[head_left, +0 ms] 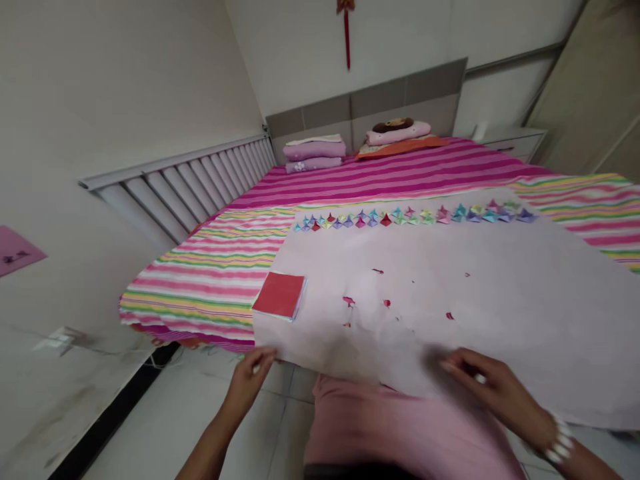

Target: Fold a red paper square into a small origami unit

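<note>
A large white sheet (450, 293) lies over the near part of a striped bed (215, 273). My left hand (250, 380) pinches the sheet's near left corner. My right hand (493, 387) rests on the sheet's near edge with fingers bent, pressing it. A stack of red square paper (279, 295) sits on the sheet's left side. A row of small folded paper shapes in many colours (415, 217) runs along the sheet's far edge. Several small red paper scraps (349, 301) lie scattered in the sheet's middle.
Folded purple blankets (314, 153) and a pillow with a plush toy (397, 133) lie at the grey headboard. A slatted radiator cover (190, 187) lines the left wall. A white nightstand (515, 141) stands at the right. Tiled floor (200, 413) is below me.
</note>
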Demonstrator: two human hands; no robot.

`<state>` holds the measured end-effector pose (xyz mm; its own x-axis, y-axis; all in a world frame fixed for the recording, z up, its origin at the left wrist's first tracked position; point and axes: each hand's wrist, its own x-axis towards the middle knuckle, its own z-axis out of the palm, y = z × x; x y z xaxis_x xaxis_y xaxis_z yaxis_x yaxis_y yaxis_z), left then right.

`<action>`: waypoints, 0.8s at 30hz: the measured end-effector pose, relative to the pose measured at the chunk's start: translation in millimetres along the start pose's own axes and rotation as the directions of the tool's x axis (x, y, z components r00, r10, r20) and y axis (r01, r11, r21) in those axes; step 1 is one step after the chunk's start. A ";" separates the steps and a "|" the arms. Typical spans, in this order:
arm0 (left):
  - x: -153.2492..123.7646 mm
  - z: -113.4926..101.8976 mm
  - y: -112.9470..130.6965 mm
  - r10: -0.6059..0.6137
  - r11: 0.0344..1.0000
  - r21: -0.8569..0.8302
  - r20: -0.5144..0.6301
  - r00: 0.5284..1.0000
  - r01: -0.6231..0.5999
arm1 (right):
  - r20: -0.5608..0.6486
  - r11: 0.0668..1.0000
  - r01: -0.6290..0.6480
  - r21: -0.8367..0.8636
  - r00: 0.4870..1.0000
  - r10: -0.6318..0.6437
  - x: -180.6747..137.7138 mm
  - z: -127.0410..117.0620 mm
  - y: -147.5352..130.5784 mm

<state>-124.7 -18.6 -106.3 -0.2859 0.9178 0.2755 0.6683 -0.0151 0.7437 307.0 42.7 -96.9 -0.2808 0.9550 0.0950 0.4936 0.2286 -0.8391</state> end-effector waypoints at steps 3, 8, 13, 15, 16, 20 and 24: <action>45.6 11.9 -2.9 0.099 0.995 0.018 -0.058 0.993 -0.098 | 0.007 0.952 0.306 -0.012 0.952 -0.305 48.9 44.4 -32.6; 100.1 27.0 -6.8 0.166 0.984 0.062 -0.017 0.986 -0.165 | 0.208 0.803 0.572 -0.169 0.817 -0.538 106.5 116.5 -63.2; 112.7 32.7 -18.2 0.101 0.990 0.095 0.078 0.992 -0.108 | 0.332 0.768 0.576 -0.281 0.809 -0.485 146.5 160.0 -81.1; 113.3 36.2 -24.2 0.041 0.993 0.107 0.104 0.994 -0.052 | 0.351 0.762 0.578 -0.291 0.806 -0.477 157.4 172.2 -84.6; 113.2 37.8 -27.0 0.014 0.993 0.112 0.119 0.993 -0.027 | 0.359 0.760 0.579 -0.296 0.804 -0.473 161.8 177.4 -85.2; 111.9 38.7 -34.5 -0.031 0.993 0.114 0.191 0.981 0.009 | 0.390 0.752 0.581 -0.310 0.799 -0.457 172.7 192.4 -80.0; 112.3 27.6 -34.2 -0.028 0.995 0.096 0.287 0.958 0.000 | 0.402 0.744 0.586 -0.320 0.795 -0.453 175.0 197.8 -71.9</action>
<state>-160.6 95.9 -117.6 -0.0950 0.9931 0.0685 0.7311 0.0229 0.6819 59.6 156.0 -125.8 -0.7782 0.5802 0.2404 0.4665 0.7903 -0.3972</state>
